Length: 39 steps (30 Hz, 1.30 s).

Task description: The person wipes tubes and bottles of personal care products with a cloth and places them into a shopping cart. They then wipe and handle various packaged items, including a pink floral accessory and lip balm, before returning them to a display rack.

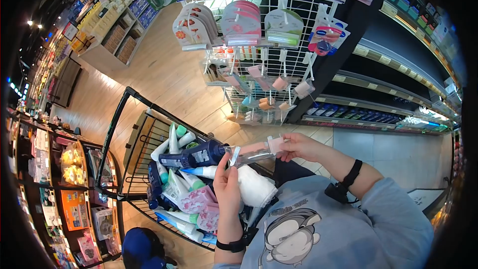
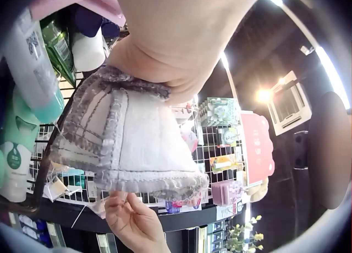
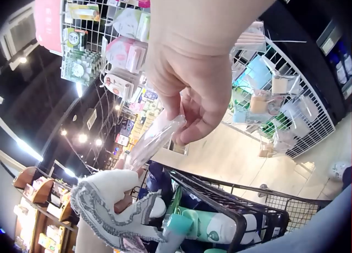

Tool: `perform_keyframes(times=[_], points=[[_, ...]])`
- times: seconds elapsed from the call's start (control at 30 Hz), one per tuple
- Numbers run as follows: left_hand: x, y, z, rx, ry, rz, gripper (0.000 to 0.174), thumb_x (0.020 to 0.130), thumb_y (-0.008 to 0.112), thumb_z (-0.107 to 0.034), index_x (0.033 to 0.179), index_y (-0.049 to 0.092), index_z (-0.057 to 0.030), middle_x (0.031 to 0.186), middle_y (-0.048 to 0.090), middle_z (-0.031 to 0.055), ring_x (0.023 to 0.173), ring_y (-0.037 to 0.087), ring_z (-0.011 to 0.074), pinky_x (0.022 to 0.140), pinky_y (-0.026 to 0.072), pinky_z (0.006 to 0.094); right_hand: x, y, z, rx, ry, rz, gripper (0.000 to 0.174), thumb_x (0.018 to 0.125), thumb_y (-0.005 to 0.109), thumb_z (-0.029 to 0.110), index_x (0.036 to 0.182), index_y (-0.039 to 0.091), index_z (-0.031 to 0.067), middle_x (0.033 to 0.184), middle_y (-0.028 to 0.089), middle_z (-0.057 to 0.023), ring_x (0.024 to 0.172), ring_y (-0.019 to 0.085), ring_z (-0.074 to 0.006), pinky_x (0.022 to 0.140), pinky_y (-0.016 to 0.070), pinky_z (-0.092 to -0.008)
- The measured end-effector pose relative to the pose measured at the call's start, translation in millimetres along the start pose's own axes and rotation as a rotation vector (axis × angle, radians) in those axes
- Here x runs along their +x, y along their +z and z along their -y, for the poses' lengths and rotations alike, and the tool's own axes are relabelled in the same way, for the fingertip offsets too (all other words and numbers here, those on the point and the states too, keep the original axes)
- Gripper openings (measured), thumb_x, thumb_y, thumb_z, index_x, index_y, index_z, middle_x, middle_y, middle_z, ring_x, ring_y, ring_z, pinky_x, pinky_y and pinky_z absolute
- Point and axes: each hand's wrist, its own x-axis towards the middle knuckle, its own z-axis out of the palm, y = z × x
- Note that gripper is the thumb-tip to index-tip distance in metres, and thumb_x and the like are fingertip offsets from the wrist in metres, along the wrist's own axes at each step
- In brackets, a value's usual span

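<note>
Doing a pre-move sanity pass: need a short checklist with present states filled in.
1. Right hand pinching the clear plastic package with pink contents: ok.
2. Left hand at the package's other end: ok.
3. Left hand clear of the white cloth with grey frayed trim: not ok, cloth is right at it.
4. Black wire shopping cart close by, below the hands: ok.
5. Cart bare inside: not ok, white tubes and dark blue plastic bottles piled in.
6. Package seal intact: cannot tell.
</note>
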Motion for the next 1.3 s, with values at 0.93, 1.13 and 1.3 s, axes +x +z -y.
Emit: perform_keyframes(times=[0.93,1.13,1.3], points=[[29.4,38.0,-80.6,1.253,0.752,-0.104,0.042,0.08,0.05,-0.008,0.122,0.053,-0.0023,0.124,0.054,0.015,0.118,0.048,0.0333,0.103,0.0262,0.0478,40.4,92.8,80.7,-0.379,-0.659,0.25,0.027,0.088,0.054,0.009,0.114,0.052,-0.0004,0.093,0.064,-0.0192,0.086,0.064,-0.0273,0.075,0.0479,-0.0336],[23.9,17.5,-66.6,1.094,0.728,-0.04,0.041,0.076,0.052,-0.005,0.117,0.054,-0.0016,0.116,0.057,0.0145,0.111,0.051,0.0333,0.102,0.0273,0.048,19.7,76.3,84.2,-0.568,-0.529,0.274,0.026,0.09,0.053,0.012,0.113,0.052,-0.0002,0.089,0.064,-0.018,0.081,0.064,-0.0262,0.07,0.0475,-0.0344],[24.9,-0.6,-58.5,1.038,0.746,-0.052,0.039,0.077,0.05,-0.004,0.115,0.055,-0.0009,0.115,0.057,0.0153,0.111,0.051,0.0343,0.101,0.0275,0.0487,-1.1,67.5,87.5,-0.548,-0.484,0.194,0.027,0.092,0.052,0.014,0.116,0.052,0.0018,0.08,0.062,-0.0136,0.073,0.062,-0.0152,0.065,0.0464,-0.0316]])
